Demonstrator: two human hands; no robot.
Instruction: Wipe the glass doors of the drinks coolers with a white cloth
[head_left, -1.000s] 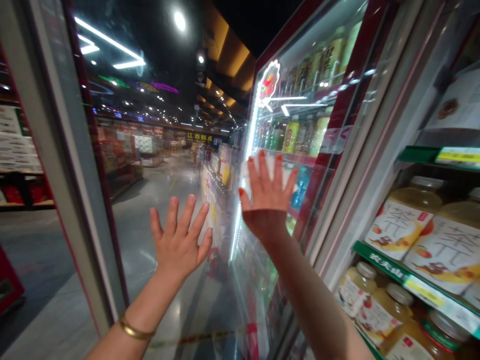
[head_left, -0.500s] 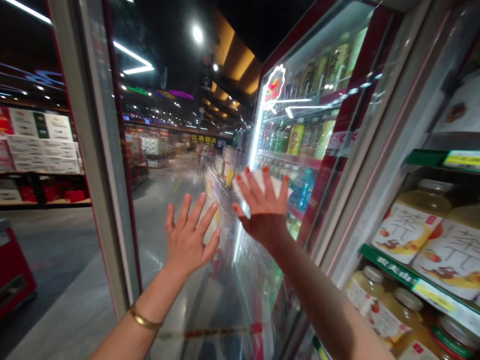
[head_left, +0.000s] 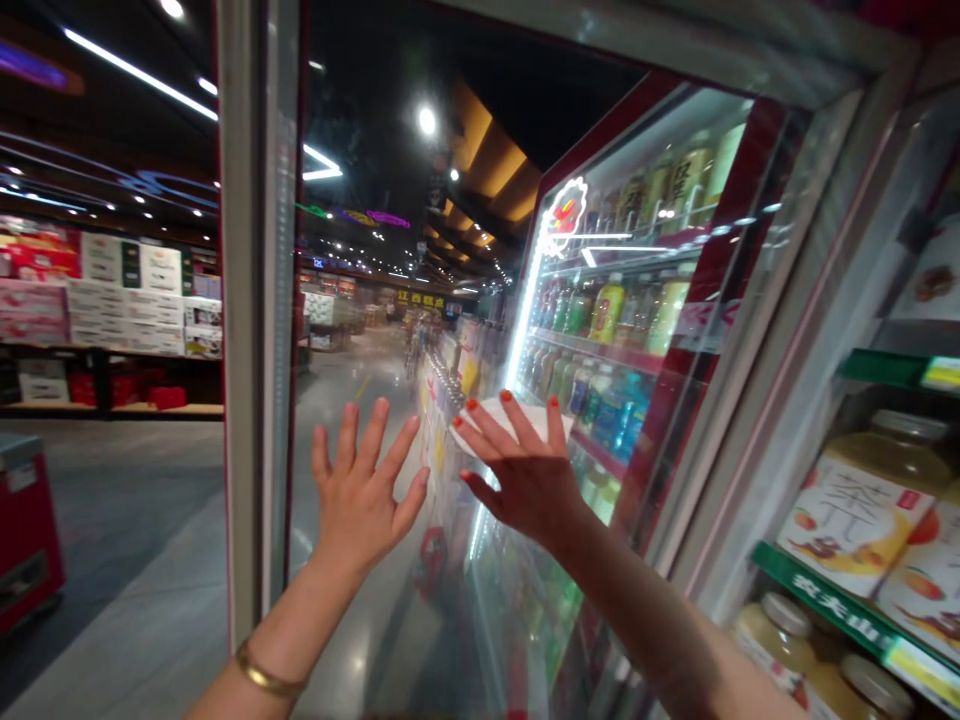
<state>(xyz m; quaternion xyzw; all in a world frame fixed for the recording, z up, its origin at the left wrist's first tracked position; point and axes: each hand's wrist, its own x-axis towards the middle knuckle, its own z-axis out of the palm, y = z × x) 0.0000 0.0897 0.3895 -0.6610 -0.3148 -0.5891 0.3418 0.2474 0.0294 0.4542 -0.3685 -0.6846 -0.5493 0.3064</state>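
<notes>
An open glass fridge door (head_left: 259, 330) stands before me, its frame running down on the left. My left hand (head_left: 364, 495) lies flat on the glass with fingers spread, a gold bangle on the wrist. My right hand (head_left: 517, 470) presses a white cloth (head_left: 491, 418) against the glass, fingers stretched out over it. Through the pane I see a store aisle and a lit drinks cooler (head_left: 622, 310).
On the right, the open fridge shelves hold large juice bottles (head_left: 844, 505) behind green price strips (head_left: 832, 605). A red chest (head_left: 26, 525) stands at the far left on the grey floor. Stacked boxes (head_left: 112, 295) line shelves beyond it.
My right hand with the cloth has slid down and leftwards on the glass, tilting to the left. My left hand stayed flat on the pane. The view swung right and up.
</notes>
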